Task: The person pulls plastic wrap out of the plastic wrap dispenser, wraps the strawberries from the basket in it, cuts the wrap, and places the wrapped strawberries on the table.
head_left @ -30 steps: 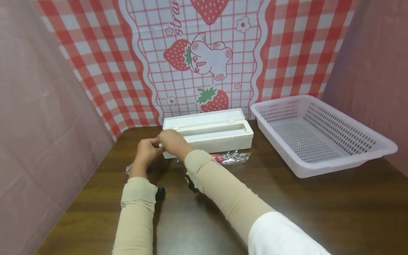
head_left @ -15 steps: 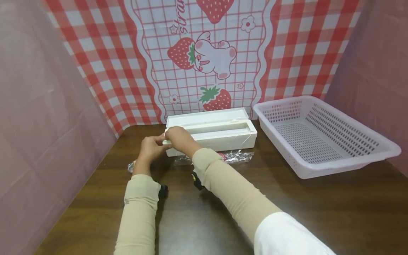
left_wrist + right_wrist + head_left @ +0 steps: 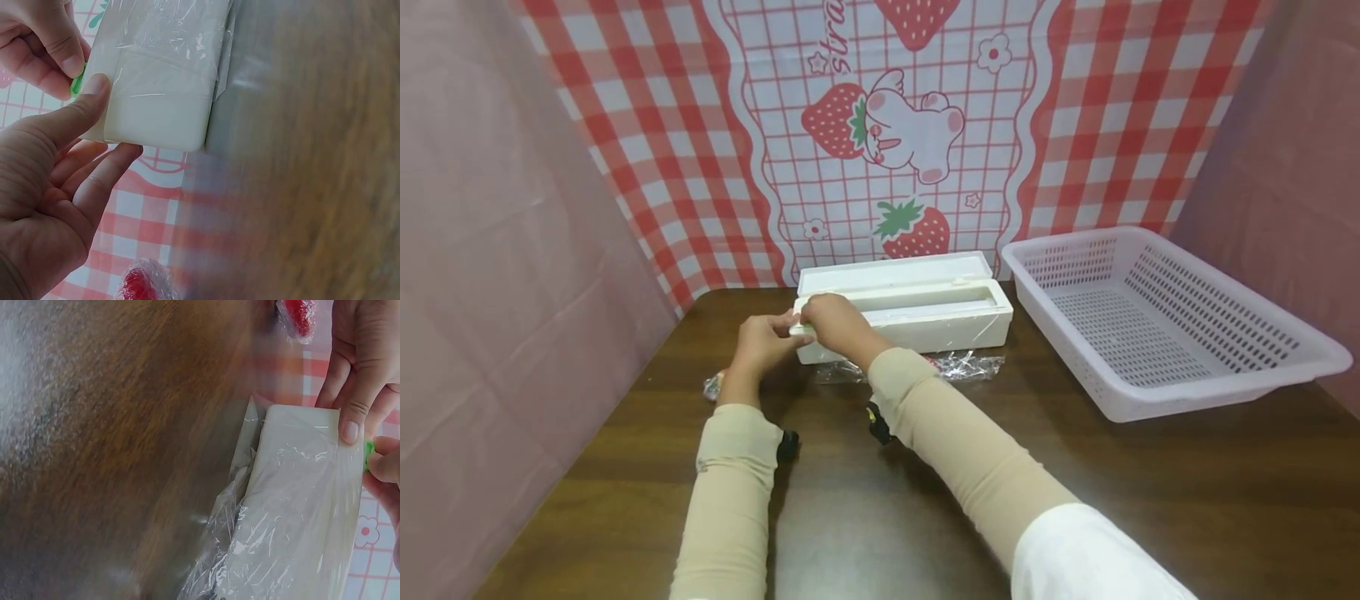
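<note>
A long white cling film dispenser box (image 3: 947, 335) lies across the back of the table, its lid (image 3: 895, 272) tipped back and a white roll showing inside. My left hand (image 3: 762, 343) holds its left end, thumb on top and fingers beneath, as the left wrist view shows. Just beside it, my right hand (image 3: 844, 327) pinches a small green slider (image 3: 78, 82) at the box's edge. Clear film (image 3: 294, 506) covers the front face and hangs crumpled onto the table.
A white perforated plastic basket (image 3: 1120, 406) stands to the right. Left of my left hand lies a small plastic-wrapped thing (image 3: 712, 386), its kind unclear. A red-and-white strawberry cloth (image 3: 685, 167) rises behind the table. Pinkish cloth walls (image 3: 490, 250) flank both sides.
My right hand has shifted slightly right along the box's edge, and a bit of green now shows by its fingers. My left hand stays at the box's end. The head view has shifted a little.
</note>
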### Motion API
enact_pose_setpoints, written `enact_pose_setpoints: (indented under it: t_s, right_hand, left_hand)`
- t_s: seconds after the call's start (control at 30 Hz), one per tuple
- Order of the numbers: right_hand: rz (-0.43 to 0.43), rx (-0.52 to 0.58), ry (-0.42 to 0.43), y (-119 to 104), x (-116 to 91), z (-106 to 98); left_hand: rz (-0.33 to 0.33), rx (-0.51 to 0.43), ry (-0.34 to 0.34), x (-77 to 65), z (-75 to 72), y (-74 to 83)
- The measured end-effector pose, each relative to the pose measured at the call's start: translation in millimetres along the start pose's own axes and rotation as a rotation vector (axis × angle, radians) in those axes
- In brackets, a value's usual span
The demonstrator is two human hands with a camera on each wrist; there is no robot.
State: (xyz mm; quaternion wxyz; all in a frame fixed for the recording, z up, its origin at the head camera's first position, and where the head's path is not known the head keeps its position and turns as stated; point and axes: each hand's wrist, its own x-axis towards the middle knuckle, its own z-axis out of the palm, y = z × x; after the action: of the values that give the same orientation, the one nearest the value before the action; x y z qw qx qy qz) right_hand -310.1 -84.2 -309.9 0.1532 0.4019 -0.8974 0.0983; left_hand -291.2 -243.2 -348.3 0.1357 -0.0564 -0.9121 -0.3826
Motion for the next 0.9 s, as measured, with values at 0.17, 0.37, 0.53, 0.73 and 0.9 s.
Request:
enact_pose_setpoints:
  t_s: [0.17,0.37,0.53,0.73,0.9]
  right_hand:
    - [-0.019,-0.009,-0.003,2.8,-1.6,-1.2]
    - [-0.024,-0.026,-0.026,4.4,-4.4,-3.4]
    - [-0.015,-0.023,-0.025,5.7,-7.1,-5.0]
    - [-0.011,-0.036,-0.027,9.1,-8.0,-5.9]
    - [-0.010,-0.045,-0.027,11.4,-9.5,-5.4]
  left_hand:
    - [-0.003,-0.025,-0.002,0.1,1.2,1.0]
    - [-0.010,-0.020,-0.026,-0.4,1.4,2.7]
    - [-0.012,-0.029,-0.033,-0.7,2.2,3.5]
    - [-0.004,-0.031,-0.025,-0.8,0.6,3.4]
    - [-0.017,-0.037,-0.024,-2.1,-1.3,2.9]
